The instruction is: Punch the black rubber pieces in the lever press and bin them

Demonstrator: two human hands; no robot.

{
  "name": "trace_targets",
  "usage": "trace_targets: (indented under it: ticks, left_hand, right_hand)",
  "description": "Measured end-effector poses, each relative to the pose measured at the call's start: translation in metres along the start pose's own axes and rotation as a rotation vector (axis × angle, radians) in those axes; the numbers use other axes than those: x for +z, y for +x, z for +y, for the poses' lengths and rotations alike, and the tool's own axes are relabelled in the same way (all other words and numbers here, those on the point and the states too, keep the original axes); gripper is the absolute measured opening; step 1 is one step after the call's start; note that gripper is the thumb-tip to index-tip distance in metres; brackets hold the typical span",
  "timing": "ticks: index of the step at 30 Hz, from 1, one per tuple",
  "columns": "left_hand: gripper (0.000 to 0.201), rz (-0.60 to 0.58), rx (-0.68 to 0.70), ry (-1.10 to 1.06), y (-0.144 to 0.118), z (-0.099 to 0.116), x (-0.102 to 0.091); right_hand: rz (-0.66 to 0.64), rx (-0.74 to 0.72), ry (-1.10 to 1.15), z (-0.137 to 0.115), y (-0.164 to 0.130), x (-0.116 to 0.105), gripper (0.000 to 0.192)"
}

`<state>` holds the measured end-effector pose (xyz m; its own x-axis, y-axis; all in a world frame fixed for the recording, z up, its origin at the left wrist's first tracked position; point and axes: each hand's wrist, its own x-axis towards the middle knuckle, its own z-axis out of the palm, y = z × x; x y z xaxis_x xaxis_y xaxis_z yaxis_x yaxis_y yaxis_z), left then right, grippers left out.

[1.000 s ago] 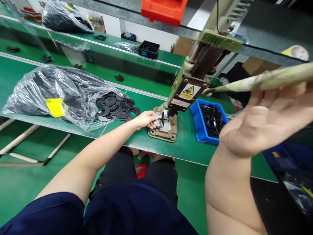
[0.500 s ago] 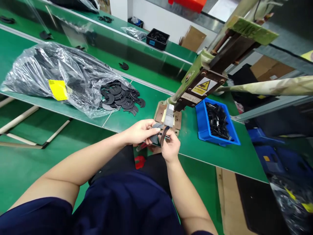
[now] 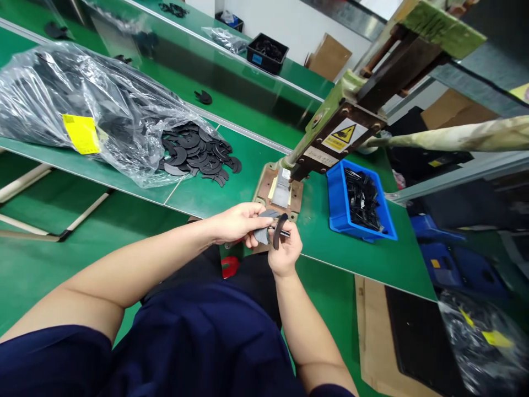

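In front of the press, my left hand is closed on a flat grey curved plastic piece, thumb on top. Close beside it, my right hand pinches a black curved plastic piece seen nearly edge-on, with a thin dark stem by the fingers. The two pieces are side by side, and I cannot tell whether they are joined. Just beyond the hands is the hand press, with a metal fixture on its base plate. Fingers hide parts of both pieces.
Left of the press, black crescent pieces spill from a clear plastic bag on the green bench. A blue bin of black parts stands to the right. The press lever reaches out to the right.
The camera view has shifted slightly, so the bench and bag sit a little higher and farther left. Both hands keep their grip, and the black piece has turned slightly.
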<state>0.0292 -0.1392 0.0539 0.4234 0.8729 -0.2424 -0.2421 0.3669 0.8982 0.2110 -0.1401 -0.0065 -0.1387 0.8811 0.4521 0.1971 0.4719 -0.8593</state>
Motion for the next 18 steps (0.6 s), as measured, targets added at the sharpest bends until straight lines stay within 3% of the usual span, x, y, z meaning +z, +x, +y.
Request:
trace_targets:
  ticks: [7, 11, 14, 18]
  left_hand:
    - [0.043, 0.142, 0.091, 0.215, 0.000, -0.002, -0.012]
    - [0.026, 0.425, 0.443, 0.640, -0.009, 0.001, -0.010]
    - [0.029, 0.362, 0.528, 0.891, -0.013, 0.001, -0.005]
    - [0.041, 0.290, 0.415, 0.836, -0.011, -0.005, -0.002]
  right_hand:
    - [-0.132, -0.115, -0.169, 0.003, 0.005, -0.026, 0.015]
    - [-0.216, -0.189, -0.236, 0.000, 0.004, -0.033, 0.016]
    - [-0.240, -0.214, -0.264, 0.002, 0.002, -0.032, 0.017]
    - [-0.214, -0.237, -0.251, 0.004, -0.001, -0.031, 0.017]
